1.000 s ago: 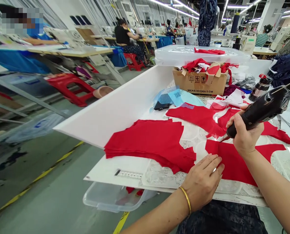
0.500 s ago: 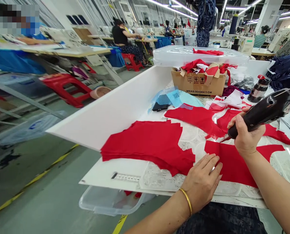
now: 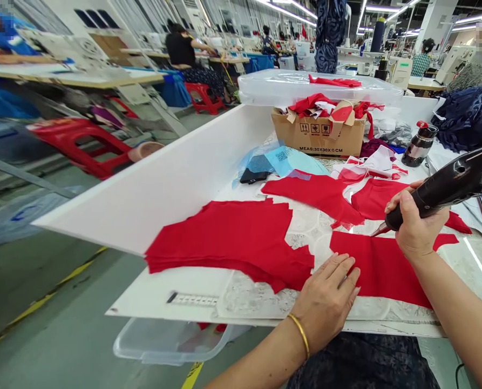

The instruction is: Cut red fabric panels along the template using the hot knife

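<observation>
My left hand (image 3: pixel 324 294) lies flat on the left part of a red fabric piece (image 3: pixel 390 270), fingers outstretched and holding nothing. A yellow bangle (image 3: pixel 300 332) circles that wrist. My right hand (image 3: pixel 421 224) is wrapped round a black handheld power tool (image 3: pixel 447 186) with a narrow pointed tip. The tool slants down to the left, its tip at the upper edge of the red piece; whether it touches the cloth I cannot tell. To the left lies a stack of red fabric pieces (image 3: pixel 228 237). Further back, more red cut cloth (image 3: pixel 313 192) is spread out.
A cardboard box (image 3: pixel 319 135) of red scraps stands at the back, near a flask (image 3: pixel 420 145). A white panel (image 3: pixel 151 183) borders the table's left side. A clear plastic bin (image 3: pixel 163 346) sits below the front edge. Dark patterned cloth (image 3: pixel 467 116) is heaped at right.
The view has swung slightly right. The tool's tip has moved rightward along the upper edge of the red piece with my right hand. My left hand stays put on the cloth.
</observation>
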Demonstrator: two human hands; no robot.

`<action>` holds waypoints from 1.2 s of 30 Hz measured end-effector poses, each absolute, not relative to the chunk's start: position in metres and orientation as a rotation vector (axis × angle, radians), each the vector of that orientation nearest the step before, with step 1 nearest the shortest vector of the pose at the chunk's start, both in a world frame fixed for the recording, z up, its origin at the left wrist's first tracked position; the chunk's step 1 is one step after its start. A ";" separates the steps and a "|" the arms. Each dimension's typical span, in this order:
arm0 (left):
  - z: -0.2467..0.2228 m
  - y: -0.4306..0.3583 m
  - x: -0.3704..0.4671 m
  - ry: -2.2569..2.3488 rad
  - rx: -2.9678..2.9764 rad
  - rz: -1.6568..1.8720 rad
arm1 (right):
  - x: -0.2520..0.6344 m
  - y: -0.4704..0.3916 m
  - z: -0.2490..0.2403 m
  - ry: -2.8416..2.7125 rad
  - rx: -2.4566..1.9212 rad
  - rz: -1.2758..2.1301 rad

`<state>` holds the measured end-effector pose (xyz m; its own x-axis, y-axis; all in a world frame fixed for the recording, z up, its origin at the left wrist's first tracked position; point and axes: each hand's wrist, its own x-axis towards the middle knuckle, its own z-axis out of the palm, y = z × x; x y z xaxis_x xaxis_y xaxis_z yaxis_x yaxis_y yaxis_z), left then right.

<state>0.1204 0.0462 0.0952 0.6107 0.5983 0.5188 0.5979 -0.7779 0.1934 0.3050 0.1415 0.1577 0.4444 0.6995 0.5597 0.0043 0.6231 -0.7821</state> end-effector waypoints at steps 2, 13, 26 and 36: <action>0.097 0.046 0.130 1.014 2.814 0.913 | 0.307 0.140 0.159 -1.036 -0.789 0.512; 0.087 0.045 0.185 0.745 2.838 0.807 | 0.342 0.135 0.165 -1.017 -0.859 0.376; 0.086 0.044 0.180 0.694 2.825 0.751 | 0.351 0.133 0.159 -1.019 -0.846 0.389; 0.088 0.044 0.179 0.622 2.824 0.706 | 0.389 0.130 0.159 -1.014 -0.908 0.254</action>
